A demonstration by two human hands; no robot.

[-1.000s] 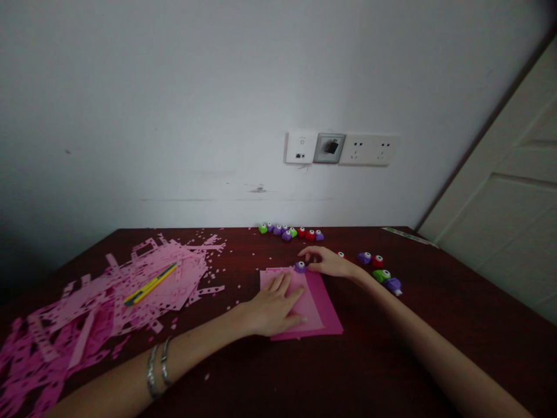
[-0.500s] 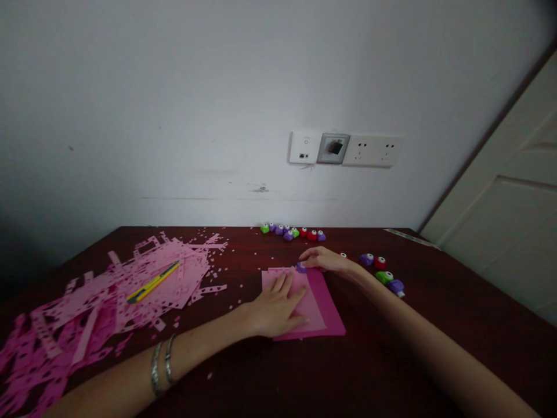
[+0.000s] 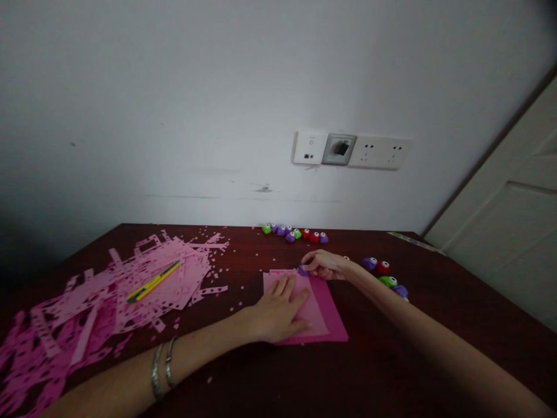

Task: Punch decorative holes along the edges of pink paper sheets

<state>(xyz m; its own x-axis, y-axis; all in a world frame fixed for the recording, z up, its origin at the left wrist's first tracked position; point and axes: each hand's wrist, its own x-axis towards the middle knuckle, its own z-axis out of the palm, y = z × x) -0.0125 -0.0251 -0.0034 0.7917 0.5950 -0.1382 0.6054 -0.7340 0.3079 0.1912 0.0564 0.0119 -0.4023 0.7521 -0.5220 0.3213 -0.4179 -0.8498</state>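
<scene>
Spread flat, my left hand (image 3: 281,310) presses on a light pink sheet of paper (image 3: 317,316), which lies over a darker pink sheet (image 3: 333,313). At the far edge of the paper, my right hand (image 3: 324,265) is closed around a small purple craft punch (image 3: 303,270). The fingers cover part of the punch, and its top is mostly hidden. A row of punched marks runs along the light sheet's far edge near it.
A heap of punched pink paper strips (image 3: 87,313) covers the left of the table, with a yellow utility knife (image 3: 153,282) on top. Several coloured punches (image 3: 290,236) stand near the wall. More punches (image 3: 383,267) lie right of my right arm.
My right hand's fingers have drawn in around the purple punch, where the thumb and finger were further apart before. My left hand stays on the paper. The view has shifted slightly.
</scene>
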